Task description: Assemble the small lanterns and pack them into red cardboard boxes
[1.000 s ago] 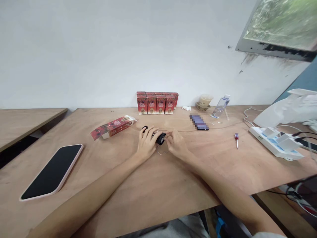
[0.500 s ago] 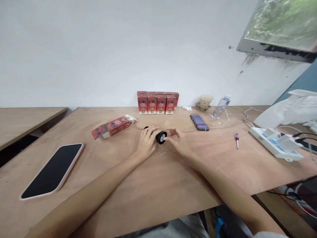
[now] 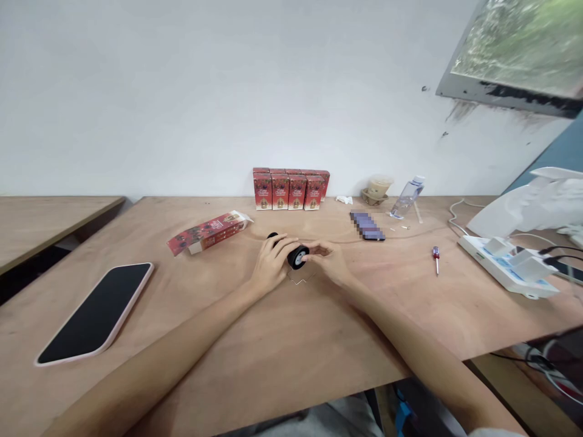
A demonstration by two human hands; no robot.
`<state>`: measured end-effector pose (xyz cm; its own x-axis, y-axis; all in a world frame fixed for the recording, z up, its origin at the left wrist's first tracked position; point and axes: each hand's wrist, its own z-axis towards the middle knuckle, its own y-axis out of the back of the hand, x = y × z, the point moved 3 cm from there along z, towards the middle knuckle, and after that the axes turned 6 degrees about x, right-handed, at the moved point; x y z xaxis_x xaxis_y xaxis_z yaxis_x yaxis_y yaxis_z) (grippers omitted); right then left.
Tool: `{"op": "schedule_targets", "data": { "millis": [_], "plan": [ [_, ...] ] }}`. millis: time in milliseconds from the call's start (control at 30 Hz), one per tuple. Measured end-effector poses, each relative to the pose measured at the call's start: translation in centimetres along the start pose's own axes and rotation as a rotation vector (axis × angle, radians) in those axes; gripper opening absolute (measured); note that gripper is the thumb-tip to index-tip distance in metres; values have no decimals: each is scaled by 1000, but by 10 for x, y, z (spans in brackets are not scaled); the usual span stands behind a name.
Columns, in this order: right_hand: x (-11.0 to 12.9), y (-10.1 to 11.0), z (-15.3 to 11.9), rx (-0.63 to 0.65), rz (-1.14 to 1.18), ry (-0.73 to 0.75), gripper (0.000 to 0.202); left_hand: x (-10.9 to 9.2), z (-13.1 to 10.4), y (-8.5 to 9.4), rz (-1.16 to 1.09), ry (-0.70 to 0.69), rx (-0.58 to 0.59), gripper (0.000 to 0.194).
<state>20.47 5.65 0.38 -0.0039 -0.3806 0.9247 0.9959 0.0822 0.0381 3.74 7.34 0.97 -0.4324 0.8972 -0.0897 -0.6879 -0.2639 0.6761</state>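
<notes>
My left hand [image 3: 268, 264] is closed around a small axle with black wheels; one wheel [image 3: 297, 256] with a pale hub faces the camera, another black wheel [image 3: 272, 236] peeks out behind my fingers. My right hand [image 3: 330, 260] pinches at the hub side of the near wheel with its fingertips. Both hands rest low over the wooden table [image 3: 282, 340]. A thin bent wire [image 3: 298, 281] lies on the table just in front of the hands.
A red carton [image 3: 207, 232] lies on its side at left, a row of red boxes [image 3: 289, 189] stands at the wall. A pink-cased phone [image 3: 98, 312], a second phone [image 3: 367, 225], a small screwdriver [image 3: 436, 257], a water bottle [image 3: 406, 195] and a power strip [image 3: 510, 266] lie around.
The wheel has been turned so its pale hub faces the camera. My right fingers moved in onto the hub. The hands stayed in the same spot.
</notes>
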Motion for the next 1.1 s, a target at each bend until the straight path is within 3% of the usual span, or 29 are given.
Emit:
{"op": "schedule_targets", "data": {
  "millis": [400,467,533,633,767,900,1100],
  "plan": [
    [5,-6,-3,-54,-85,14,30,-3,1,3,-86,37,-17,40],
    [7,-6,-5,-99,-109,26,37,3,2,4,-199,170,-80,35],
    [9,-9,-8,-96,-228,48,38,15,1,5,-342,406,-211,39],
    [13,-23,-15,105,-635,142,26,38,-5,2,-546,750,-461,45],
    [15,-45,-26,349,-1199,238,21,59,-13,-8,-795,1022,-671,44],
    [16,-57,-30,449,-1460,216,18,60,-13,-12,-910,1103,-685,47],
    [22,-63,-34,580,-1499,277,21,54,-9,-8,-1061,1134,-701,50]
  ]
}}
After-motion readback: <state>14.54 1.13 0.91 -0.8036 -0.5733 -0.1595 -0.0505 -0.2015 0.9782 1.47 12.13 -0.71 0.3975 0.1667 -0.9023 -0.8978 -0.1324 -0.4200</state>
